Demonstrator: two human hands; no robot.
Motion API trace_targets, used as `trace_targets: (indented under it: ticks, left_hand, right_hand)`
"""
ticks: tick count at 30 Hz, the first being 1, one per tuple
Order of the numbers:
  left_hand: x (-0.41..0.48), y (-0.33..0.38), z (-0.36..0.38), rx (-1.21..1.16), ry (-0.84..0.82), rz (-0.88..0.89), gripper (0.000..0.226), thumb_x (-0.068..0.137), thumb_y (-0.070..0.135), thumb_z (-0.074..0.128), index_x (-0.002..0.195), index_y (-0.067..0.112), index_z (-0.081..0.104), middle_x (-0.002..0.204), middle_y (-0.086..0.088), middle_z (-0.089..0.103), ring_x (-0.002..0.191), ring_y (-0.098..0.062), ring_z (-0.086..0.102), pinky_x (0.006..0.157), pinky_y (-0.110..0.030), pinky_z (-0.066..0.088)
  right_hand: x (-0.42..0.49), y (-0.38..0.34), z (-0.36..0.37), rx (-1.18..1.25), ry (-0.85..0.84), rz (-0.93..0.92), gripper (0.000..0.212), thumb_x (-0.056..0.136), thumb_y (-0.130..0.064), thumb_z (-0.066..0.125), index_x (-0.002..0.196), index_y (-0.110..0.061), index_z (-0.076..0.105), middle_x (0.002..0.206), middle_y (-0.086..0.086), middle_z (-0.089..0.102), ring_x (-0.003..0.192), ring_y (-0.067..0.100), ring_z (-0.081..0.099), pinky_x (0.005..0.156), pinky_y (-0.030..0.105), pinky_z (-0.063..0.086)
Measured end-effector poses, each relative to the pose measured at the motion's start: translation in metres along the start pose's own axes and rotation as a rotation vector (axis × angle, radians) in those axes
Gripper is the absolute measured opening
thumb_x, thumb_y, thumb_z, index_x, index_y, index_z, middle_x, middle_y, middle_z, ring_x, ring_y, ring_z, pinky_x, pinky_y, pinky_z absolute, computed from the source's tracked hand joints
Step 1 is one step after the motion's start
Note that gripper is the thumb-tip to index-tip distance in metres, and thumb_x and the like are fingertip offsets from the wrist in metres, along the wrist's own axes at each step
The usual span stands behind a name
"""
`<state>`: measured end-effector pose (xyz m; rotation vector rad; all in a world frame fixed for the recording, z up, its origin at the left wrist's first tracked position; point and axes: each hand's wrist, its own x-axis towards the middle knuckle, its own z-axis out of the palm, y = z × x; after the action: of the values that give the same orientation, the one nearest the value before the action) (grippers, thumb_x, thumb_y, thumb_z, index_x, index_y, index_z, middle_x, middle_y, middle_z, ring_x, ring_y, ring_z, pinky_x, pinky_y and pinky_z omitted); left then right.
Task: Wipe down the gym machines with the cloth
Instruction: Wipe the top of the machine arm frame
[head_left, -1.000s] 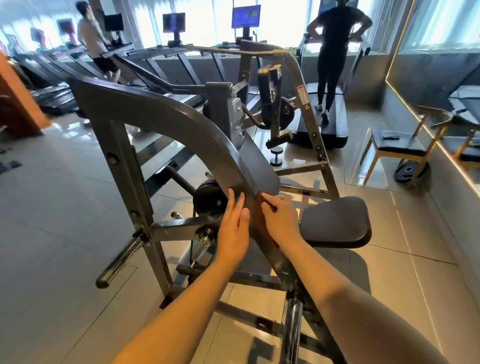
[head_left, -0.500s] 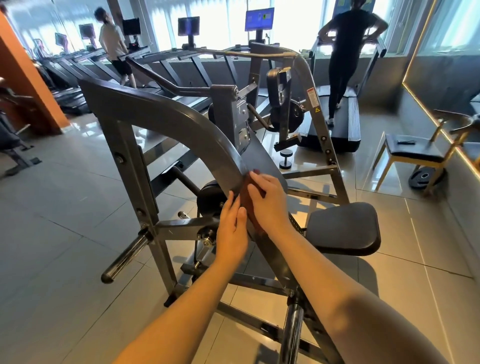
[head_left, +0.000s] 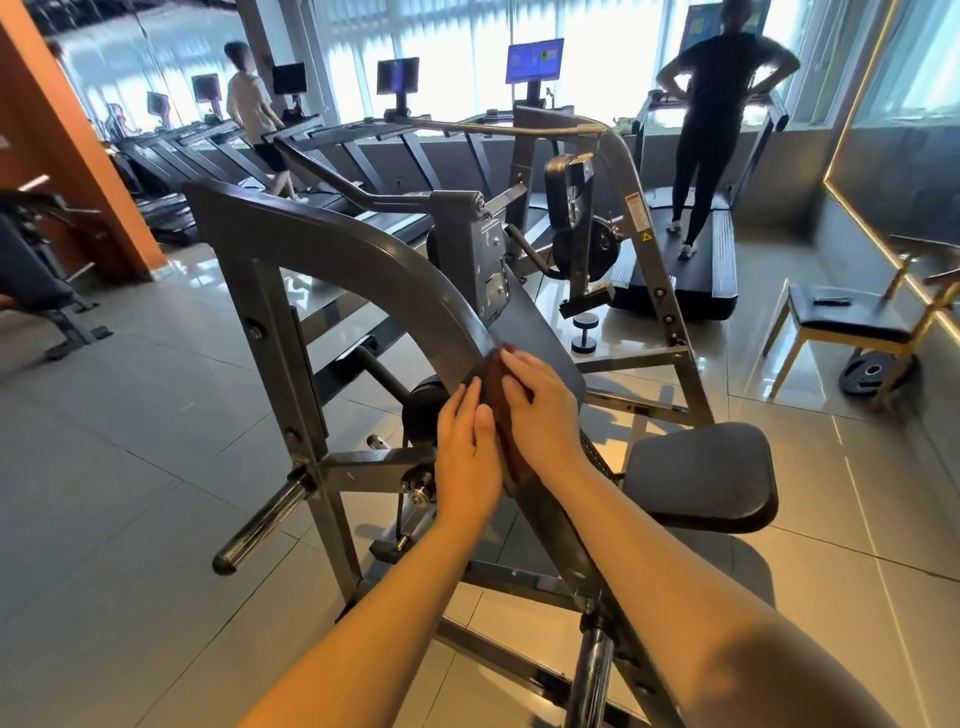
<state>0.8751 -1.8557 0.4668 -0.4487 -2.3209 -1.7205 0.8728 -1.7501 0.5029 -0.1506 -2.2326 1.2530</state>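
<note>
Head view of a plate-loaded gym machine (head_left: 332, 244) with a grey steel frame, seen from above its rear end. The curved upper beam (head_left: 415, 280) runs down from the upper left and meets a flat sloped plate (head_left: 535, 332) near the centre of the view. A dark reddish-brown cloth (head_left: 500, 395) lies folded on the ridge where beam and plate join.

The right hand (head_left: 540, 410) lies on top of the cloth, fingers spread and nearly straight, pressing it onto the metal rather than gripping it. The left hand (head_left: 467, 457) lies flat against the left face of the beam, fingers straight and close together, holding nothing. Its fingertips appear to touch the near edge of the cloth, though the overlap is hard to judge. The two hands lie side by side with the cloth between them.

A black padded seat (head_left: 701, 473) sits to the right of the hands, and a bare loading peg (head_left: 262, 527) juts out at lower left. A small dumbbell (head_left: 584, 335) stands on the tiled floor (head_left: 130, 441) beyond the plate. At right, a chair (head_left: 852, 317) stands with a weight plate (head_left: 875, 371) beneath it. In the background, a person in black (head_left: 727, 104) stands on a treadmill (head_left: 722, 270) and a person in a white shirt (head_left: 249, 109) walks on another
</note>
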Motion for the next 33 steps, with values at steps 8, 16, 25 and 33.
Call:
trace_targets:
  ticks: [8,16,25,33]
  left_hand:
    - [0.021,0.007,-0.006,0.080,0.047,-0.011,0.050,0.106,0.054,0.030,0.155,0.045,0.029,0.164,0.019,0.017,0.147,-0.016,0.031,0.113,-0.044,0.042]
    - [0.002,-0.006,0.006,0.020,-0.049,0.011,0.047,0.106,0.053,0.029,0.153,0.052,0.022,0.167,0.020,0.009,0.153,-0.012,0.018,0.120,-0.040,0.034]
    - [-0.031,-0.029,0.019,-0.072,-0.213,-0.077,0.048,0.099,0.066,0.031,0.146,0.057,0.022,0.165,0.029,0.000,0.151,-0.004,0.017,0.122,-0.042,0.030]
    - [-0.032,-0.029,0.015,-0.179,-0.182,-0.083,0.044,0.092,0.077,0.037,0.135,0.078,0.028,0.166,0.017,0.020,0.150,-0.011,0.030,0.116,-0.044,0.040]
  right_hand:
    - [0.011,0.013,0.018,-0.028,0.030,0.050,0.035,0.109,-0.024,0.038,0.138,-0.022,0.059,0.136,0.001,0.060,0.124,0.018,0.052,0.102,0.022,0.037]
    - [-0.001,-0.003,0.004,0.011,0.023,0.019,0.033,0.106,-0.020,0.049,0.137,-0.017,0.062,0.137,0.001,0.059,0.123,0.007,0.051,0.085,-0.006,0.031]
    - [-0.061,0.051,-0.009,0.015,-0.025,0.269,0.035,0.106,-0.014,0.047,0.140,-0.015,0.058,0.138,0.003,0.060,0.126,0.016,0.054,0.088,-0.005,0.030]
    - [-0.032,0.008,0.000,0.028,-0.028,0.087,0.040,0.107,-0.019,0.047,0.146,-0.019,0.052,0.154,-0.003,0.046,0.142,0.013,0.041,0.116,0.023,0.029]
